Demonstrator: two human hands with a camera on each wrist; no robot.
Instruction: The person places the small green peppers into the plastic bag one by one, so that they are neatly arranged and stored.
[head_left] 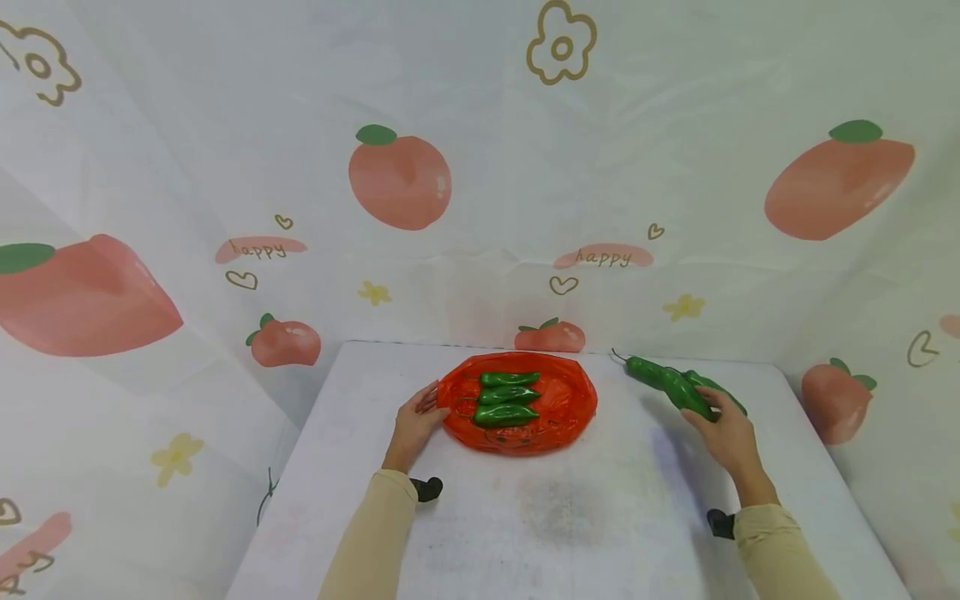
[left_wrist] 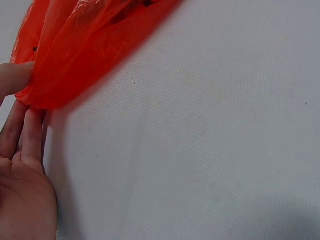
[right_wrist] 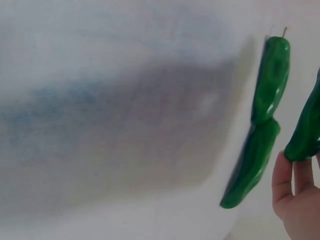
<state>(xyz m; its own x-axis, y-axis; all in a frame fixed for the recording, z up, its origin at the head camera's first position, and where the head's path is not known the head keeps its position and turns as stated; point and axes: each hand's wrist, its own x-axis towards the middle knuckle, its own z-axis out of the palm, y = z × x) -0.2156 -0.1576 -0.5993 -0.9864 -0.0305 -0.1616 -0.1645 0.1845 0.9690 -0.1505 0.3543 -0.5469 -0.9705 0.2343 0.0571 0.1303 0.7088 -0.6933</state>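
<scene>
**Pinching red bag rim on left, gripping green pepper on right**

Pinching left edge of the red plastic bag (head_left: 573, 408) with the left hand (head_left: 412, 423), thumb on one side of the film, fingers on the other. Likely done to hold the limp mouth wide and prevent sliding; might sag inward otherwise. Set mouth-up on the white table (head_left: 525, 492), with three green peppers (head_left: 507, 395) lying inside, side by side, stems toward the left hand. Probably lined up so as to lie flat rather than roll about.

Gripping the held pepper (head_left: 686, 396) near one end in the right hand (head_left: 727, 442), fingers bent onto the skin, not wrapped round the whole length. Looks raised off the table; probably held by the end for a grip clear of the others. Cut off at the edge of the right wrist view, so cannot tell full finger placement there.

Lying to the right of the bag: a stemmed pepper (right_wrist: 272, 77) and a second loose pepper (right_wrist: 252, 167), end to end, touching or nearly so. Likely left close to the right hand for easy reach.
</scene>
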